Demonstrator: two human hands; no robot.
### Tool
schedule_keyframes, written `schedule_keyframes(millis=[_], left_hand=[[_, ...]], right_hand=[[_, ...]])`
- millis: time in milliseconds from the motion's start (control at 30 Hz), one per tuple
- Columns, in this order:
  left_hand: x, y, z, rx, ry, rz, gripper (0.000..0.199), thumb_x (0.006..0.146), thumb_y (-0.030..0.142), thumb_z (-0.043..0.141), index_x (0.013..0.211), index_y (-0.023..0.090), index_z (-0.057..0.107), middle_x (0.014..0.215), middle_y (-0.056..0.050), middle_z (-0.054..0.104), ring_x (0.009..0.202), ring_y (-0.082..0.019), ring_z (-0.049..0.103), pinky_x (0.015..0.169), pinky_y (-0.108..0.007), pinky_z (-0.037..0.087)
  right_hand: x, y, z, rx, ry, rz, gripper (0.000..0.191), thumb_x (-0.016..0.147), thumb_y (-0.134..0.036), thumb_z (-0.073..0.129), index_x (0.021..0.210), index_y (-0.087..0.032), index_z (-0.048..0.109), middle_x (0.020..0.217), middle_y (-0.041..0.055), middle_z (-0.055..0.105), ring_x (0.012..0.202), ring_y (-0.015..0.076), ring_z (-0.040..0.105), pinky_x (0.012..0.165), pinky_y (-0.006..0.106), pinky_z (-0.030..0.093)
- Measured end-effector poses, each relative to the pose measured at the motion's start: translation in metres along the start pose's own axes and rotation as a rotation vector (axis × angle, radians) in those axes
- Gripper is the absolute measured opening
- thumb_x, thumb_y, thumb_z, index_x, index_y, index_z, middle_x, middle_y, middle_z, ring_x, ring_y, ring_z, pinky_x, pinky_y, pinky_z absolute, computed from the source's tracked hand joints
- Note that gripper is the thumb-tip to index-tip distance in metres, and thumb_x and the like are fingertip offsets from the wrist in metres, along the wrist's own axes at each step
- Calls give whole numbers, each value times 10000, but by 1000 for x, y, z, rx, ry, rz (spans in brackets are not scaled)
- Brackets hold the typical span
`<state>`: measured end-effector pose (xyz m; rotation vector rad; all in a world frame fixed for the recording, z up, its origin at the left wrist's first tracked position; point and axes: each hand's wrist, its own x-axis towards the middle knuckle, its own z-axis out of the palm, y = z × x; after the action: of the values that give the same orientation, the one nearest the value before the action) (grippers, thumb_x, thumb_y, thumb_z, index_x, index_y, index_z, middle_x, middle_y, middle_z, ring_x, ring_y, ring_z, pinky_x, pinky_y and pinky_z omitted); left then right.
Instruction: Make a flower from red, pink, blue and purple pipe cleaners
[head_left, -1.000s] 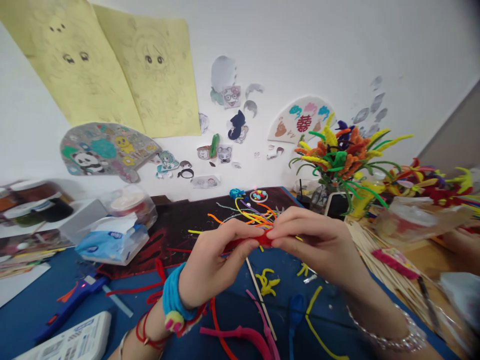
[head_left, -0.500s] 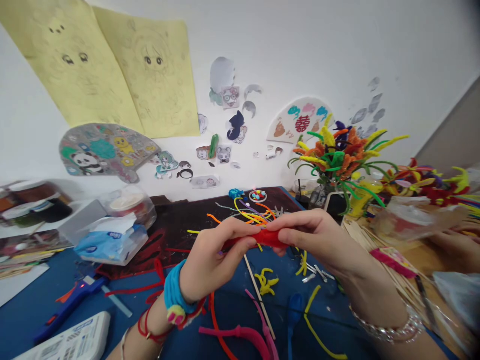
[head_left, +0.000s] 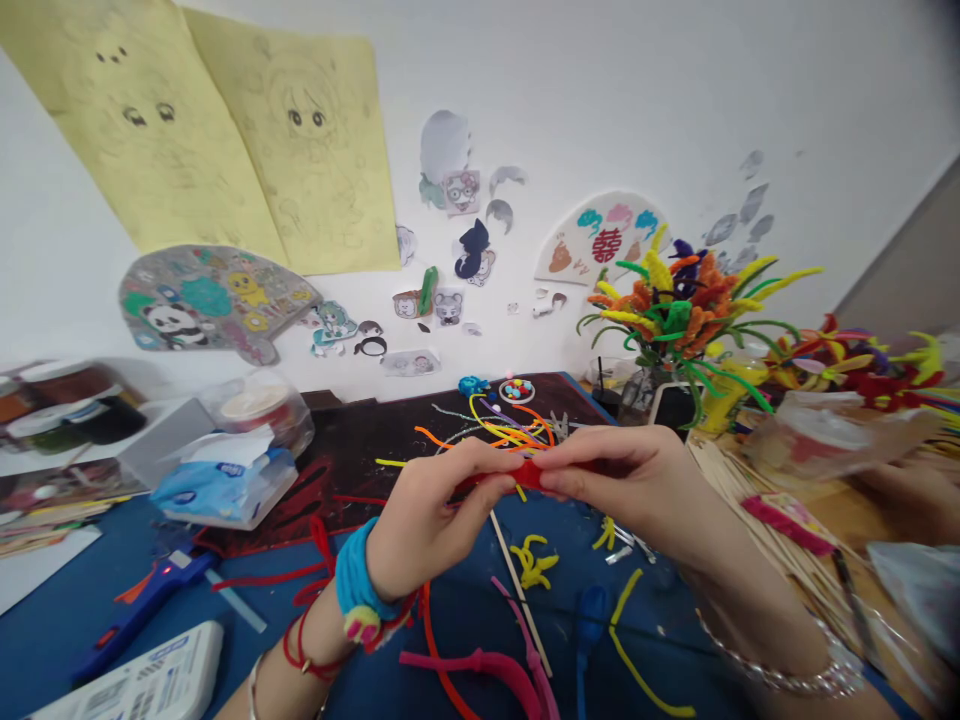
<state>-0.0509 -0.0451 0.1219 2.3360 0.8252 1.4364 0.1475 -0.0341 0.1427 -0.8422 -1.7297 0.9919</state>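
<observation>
My left hand (head_left: pixel 427 525) and my right hand (head_left: pixel 641 485) meet over the middle of the table, both pinching a short red pipe cleaner piece (head_left: pixel 530 475) between thumb and fingers. Most of the red piece is hidden by my fingers, so its full shape does not show. Just below my hands lie a yellow twisted pipe cleaner shape (head_left: pixel 534 564) and a thin wooden stick (head_left: pixel 519 590). Beyond my fingertips is a loose pile of orange and yellow pipe cleaners (head_left: pixel 517 432).
On the left are a blue glue gun (head_left: pixel 142 610), a white box (head_left: pixel 150 680) and a tissue pack (head_left: pixel 225 485). Pipe cleaner flowers (head_left: pixel 675 300) stand at the back right, near wooden sticks (head_left: pixel 742 520). Another person's hand (head_left: pixel 911 500) shows at the right edge.
My right fingers have slid left along the red piece, closer to my left fingers, so less of it shows. My left hand has moved slightly to the right.
</observation>
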Motion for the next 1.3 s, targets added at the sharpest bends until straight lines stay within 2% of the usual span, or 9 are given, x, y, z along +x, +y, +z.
schedule_keyframes(millis=[167, 300, 467, 700, 833, 933, 1033, 1133, 1300], left_hand=[[0, 3, 4, -105, -19, -173, 134, 816, 208, 629, 943, 176, 601, 865, -39, 685, 783, -147, 660, 719, -236, 524], [4, 6, 3, -237, 20, -309, 77, 841, 221, 595, 894, 165, 592, 758, -22, 688, 687, -136, 663, 662, -233, 524], [8, 9, -2, -397, -41, -393, 93, 852, 222, 568, 895, 140, 575, 674, -24, 683, 643, -136, 651, 654, -247, 514], [6, 8, 1, -449, -71, -407, 98, 879, 228, 535, 898, 136, 561, 668, -18, 653, 628, -130, 636, 662, -260, 492], [3, 3, 1, -581, -93, -366, 92, 879, 222, 553, 905, 134, 560, 672, -17, 656, 625, -121, 650, 654, -238, 492], [1, -2, 2, -736, -172, -328, 100, 871, 227, 574, 892, 130, 562, 662, -18, 655, 600, -121, 660, 606, -215, 493], [-2, -7, 6, -909, -265, -293, 123, 868, 246, 584, 890, 125, 570, 622, -13, 642, 559, -130, 666, 562, -211, 501], [-4, -12, 11, -1018, -287, -271, 123, 866, 246, 589, 876, 124, 575, 599, -7, 636, 532, -131, 663, 545, -212, 507], [-2, -20, 16, -1022, -201, -265, 108, 880, 246, 567, 891, 139, 570, 610, 12, 626, 523, -119, 648, 555, -221, 497]], right_hand=[[-5, -1, 9, -131, 85, -71, 205, 733, -245, 713, 937, -251, 734, 873, 29, 749, 760, 183, 703, 691, 288, 588], [-3, 1, 5, 31, -53, -13, 306, 766, -240, 694, 1070, -224, 662, 917, 39, 742, 769, 168, 708, 719, 281, 589], [3, 7, -10, 252, -136, 108, 270, 757, -245, 721, 1017, -193, 672, 886, 42, 737, 772, 153, 707, 739, 261, 580], [8, 13, -10, 453, -250, 159, 182, 785, -271, 701, 951, -200, 713, 901, 37, 737, 791, 129, 702, 752, 230, 567], [9, 11, -10, 522, -297, 198, 147, 763, -215, 723, 910, -201, 727, 846, 30, 748, 739, 111, 711, 710, 189, 569], [9, 12, -10, 604, -348, 247, 120, 725, -194, 753, 843, -189, 733, 752, 16, 749, 649, 94, 709, 624, 146, 569], [12, 18, -8, 702, -453, 293, 177, 671, -235, 794, 814, -164, 719, 698, 16, 741, 586, 106, 703, 539, 150, 571], [16, 24, -9, 749, -532, 312, 272, 634, -299, 815, 828, -150, 695, 707, 22, 740, 608, 125, 708, 537, 182, 580], [17, 23, -13, 607, -428, 194, 282, 653, -372, 793, 748, -136, 671, 654, 34, 730, 584, 122, 695, 547, 176, 551]])
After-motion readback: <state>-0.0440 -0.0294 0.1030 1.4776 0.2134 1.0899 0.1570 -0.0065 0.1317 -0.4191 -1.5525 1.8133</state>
